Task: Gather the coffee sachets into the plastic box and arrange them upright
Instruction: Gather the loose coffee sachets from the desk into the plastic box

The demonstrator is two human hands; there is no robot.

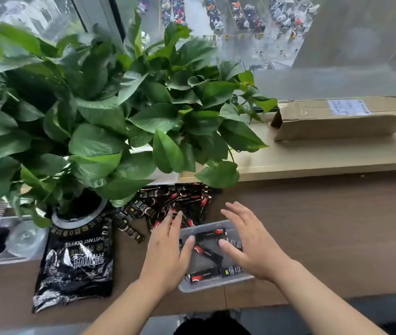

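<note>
Wooden desk [313, 226] runs beneath a window [240, 32] overlooking a street. One pothos plant [95, 105] fills the left and hides the far edge of the sachet pile [168, 201], which is too tangled to count. One long cardboard box [337, 119] lies on the sill [313, 155]. One black instant coffee bag [76, 267] lies flat beside the pot. One clear plastic box [206, 285] holds five visible coffee sachets [207, 252], flat and crossed, partly covered by the hands. The left hand [168, 255] hovers over its left rim and the right hand [252, 243] over its right side, fingers straight and spread, gripping nothing. Whether they touch the sachets cannot be told.
</note>
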